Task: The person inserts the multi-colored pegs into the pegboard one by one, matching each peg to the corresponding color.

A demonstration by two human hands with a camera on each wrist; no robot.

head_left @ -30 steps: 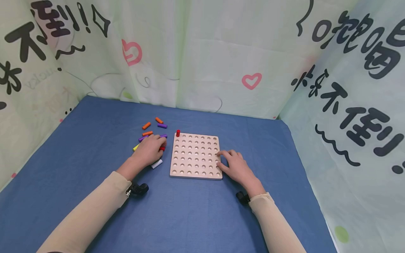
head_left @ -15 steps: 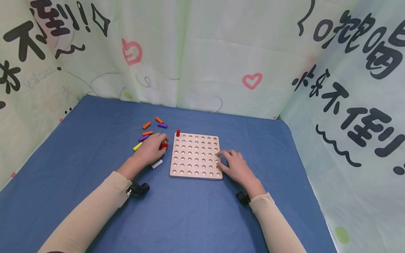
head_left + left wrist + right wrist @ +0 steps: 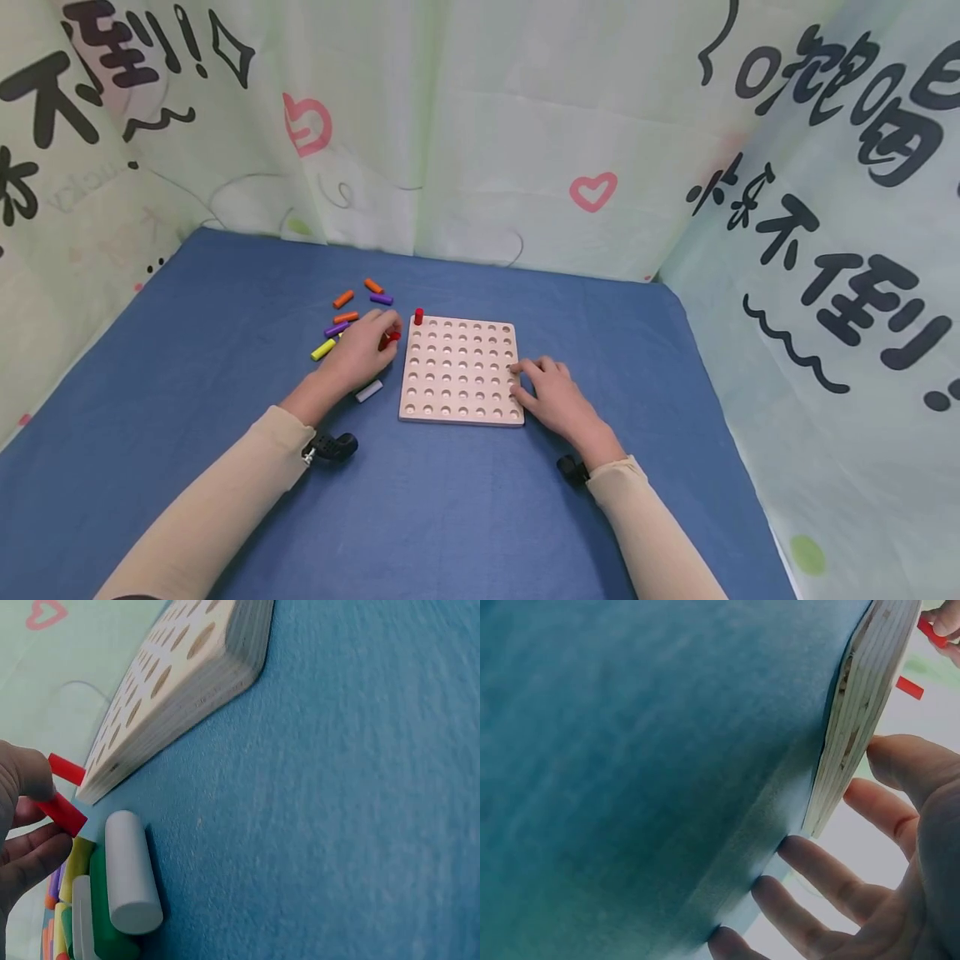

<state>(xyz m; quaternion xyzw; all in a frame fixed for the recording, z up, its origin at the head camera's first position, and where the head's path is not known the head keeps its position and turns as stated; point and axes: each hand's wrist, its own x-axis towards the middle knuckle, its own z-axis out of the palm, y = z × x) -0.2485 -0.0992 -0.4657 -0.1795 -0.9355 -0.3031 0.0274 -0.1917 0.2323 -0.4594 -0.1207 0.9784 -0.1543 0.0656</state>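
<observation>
My left hand pinches a red peg between thumb and fingers, just left of the pegboard. That wooden pegboard lies flat, with rows of round holes. Another red peg stands upright at its far left corner. At the right edge of the board rests my right hand, with thumb and index finger touching the rim and the other fingers spread. Below the left hand lie a white peg and a green peg, the green one hidden by the hand in the head view.
Loose pegs lie on the blue cloth left of the board: a yellow peg, an orange peg, a purple peg and several more. A printed curtain hangs behind and at both sides.
The left hand has risen slightly from the pile and shifted toward the board's far left corner, carrying the red peg. The right hand stays at the board's edge.
</observation>
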